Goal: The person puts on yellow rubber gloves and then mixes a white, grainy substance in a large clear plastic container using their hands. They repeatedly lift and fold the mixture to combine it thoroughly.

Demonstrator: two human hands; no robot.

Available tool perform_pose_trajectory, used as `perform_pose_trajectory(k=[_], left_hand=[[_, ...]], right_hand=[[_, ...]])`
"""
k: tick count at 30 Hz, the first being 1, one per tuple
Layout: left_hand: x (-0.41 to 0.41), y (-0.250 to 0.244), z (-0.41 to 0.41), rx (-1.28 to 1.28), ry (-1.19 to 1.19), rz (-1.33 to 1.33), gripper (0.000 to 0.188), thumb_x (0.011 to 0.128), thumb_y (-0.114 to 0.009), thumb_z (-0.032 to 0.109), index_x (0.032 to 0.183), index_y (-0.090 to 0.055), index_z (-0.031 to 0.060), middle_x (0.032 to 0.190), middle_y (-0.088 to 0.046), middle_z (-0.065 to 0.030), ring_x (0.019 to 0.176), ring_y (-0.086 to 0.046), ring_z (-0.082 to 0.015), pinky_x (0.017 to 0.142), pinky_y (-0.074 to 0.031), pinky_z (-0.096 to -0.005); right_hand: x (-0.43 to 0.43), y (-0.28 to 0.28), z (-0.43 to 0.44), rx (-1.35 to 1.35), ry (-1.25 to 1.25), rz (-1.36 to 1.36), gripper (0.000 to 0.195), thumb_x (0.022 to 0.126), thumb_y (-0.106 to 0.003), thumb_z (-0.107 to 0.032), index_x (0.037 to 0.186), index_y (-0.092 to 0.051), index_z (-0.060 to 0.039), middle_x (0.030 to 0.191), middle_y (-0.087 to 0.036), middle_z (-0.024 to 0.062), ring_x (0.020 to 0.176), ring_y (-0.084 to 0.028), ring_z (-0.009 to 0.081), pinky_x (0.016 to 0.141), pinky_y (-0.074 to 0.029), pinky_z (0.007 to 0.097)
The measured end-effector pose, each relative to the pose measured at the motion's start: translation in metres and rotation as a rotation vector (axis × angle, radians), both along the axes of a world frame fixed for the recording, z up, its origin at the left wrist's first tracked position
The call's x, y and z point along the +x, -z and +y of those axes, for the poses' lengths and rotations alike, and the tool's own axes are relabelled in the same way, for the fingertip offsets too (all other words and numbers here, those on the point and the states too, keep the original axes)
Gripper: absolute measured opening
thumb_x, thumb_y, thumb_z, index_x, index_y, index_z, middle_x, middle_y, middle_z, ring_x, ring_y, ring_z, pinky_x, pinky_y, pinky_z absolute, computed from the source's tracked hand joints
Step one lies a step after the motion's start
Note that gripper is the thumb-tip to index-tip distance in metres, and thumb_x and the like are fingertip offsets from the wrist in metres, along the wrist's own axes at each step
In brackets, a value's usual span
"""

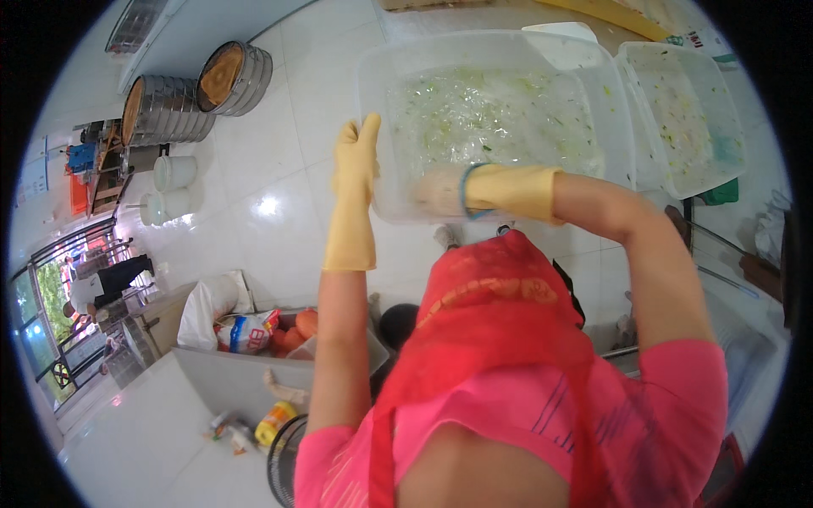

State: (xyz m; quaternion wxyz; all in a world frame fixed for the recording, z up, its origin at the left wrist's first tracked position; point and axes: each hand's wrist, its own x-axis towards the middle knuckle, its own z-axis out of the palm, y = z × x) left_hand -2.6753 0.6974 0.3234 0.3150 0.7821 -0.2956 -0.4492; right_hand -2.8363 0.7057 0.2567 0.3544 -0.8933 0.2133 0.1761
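Note:
A large translucent plastic tub (495, 47) stands before me, its bottom covered with wet, shiny, cloudy matter and chopped green bits (483, 120). My left hand (357, 149), in a yellow rubber glove, grips the tub's left wall with the thumb along the rim. Reaching in over the near side is my right hand (441, 190), low in the tub's near left corner. A pale layer with a blue edge (469, 190) covers it over the yellow glove. Motion blurs its fingers, so whether it holds anything cannot be told.
A second plastic tub (692, 114) with food scraps adjoins on the right. Stacked metal steamers (168, 111) and pale buckets (174, 173) stand left on the tiled floor. Near my left arm are a grey bin (241, 374) with bags and a black mesh basket (286, 454). A person (95, 289) is far left.

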Motion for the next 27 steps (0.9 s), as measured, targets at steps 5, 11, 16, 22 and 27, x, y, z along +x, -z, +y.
perform_pose_trajectory(k=[5, 11, 16, 22, 27], left_hand=[[0.000, 0.000, -0.002, -0.055, -0.065, 0.111, 0.029, 0.092, -0.073, 0.035, 0.108, -0.065, 0.0126, 0.071, -0.050, 0.0063, 0.055, -0.040, -0.0059, 0.049, -0.032, -0.0272], [0.014, -0.025, 0.009, -0.194, -0.131, 0.104, 0.042, 0.085, -0.077, 0.023, 0.124, -0.066, 0.0124, 0.089, -0.064, 0.0023, 0.063, -0.050, -0.0078, 0.051, -0.039, -0.0271], [0.035, -0.068, 0.023, -0.196, -0.081, 0.008, 0.054, 0.084, -0.078, 0.013, 0.134, -0.060, 0.0054, 0.100, -0.070, -0.0041, 0.088, -0.063, -0.0125, 0.078, -0.050, -0.0308], [0.043, -0.071, 0.030, -0.270, -0.088, -0.076, 0.055, 0.082, -0.077, 0.011, 0.134, -0.059, 0.0029, 0.108, -0.072, -0.0080, 0.098, -0.066, -0.0175, 0.090, -0.050, -0.0333], [0.027, -0.100, 0.037, -0.253, -0.125, 0.017, 0.054, 0.080, -0.076, 0.009, 0.132, -0.061, 0.0046, 0.110, -0.071, -0.0068, 0.098, -0.065, -0.0155, 0.091, -0.048, -0.0327]], right_hand=[[-0.113, -0.031, -0.024, -0.238, -0.239, 0.124, 0.028, 0.085, -0.064, -0.016, 0.108, -0.079, -0.0123, 0.108, -0.075, 0.0157, 0.098, -0.071, 0.0367, 0.088, -0.056, 0.0482], [-0.147, -0.077, -0.061, -0.129, 0.335, -0.054, 0.038, 0.093, -0.064, -0.032, 0.122, -0.073, -0.0095, 0.114, -0.073, 0.0180, 0.107, -0.067, 0.0392, 0.095, -0.053, 0.0477], [-0.084, -0.051, -0.113, -0.316, 0.718, -0.430, 0.044, 0.097, -0.061, -0.032, 0.134, -0.065, -0.0085, 0.131, -0.067, 0.0193, 0.113, -0.065, 0.0392, 0.102, -0.050, 0.0436], [0.049, -0.022, -0.138, -0.223, 0.525, -0.634, 0.050, 0.095, -0.060, -0.035, 0.135, -0.063, -0.0055, 0.138, -0.064, 0.0175, 0.117, -0.064, 0.0382, 0.104, -0.049, 0.0434], [0.079, -0.060, -0.074, 0.080, 0.265, -0.417, 0.043, 0.092, -0.059, -0.038, 0.114, -0.074, -0.0051, 0.117, -0.072, 0.0175, 0.106, -0.068, 0.0369, 0.093, -0.052, 0.0444]])
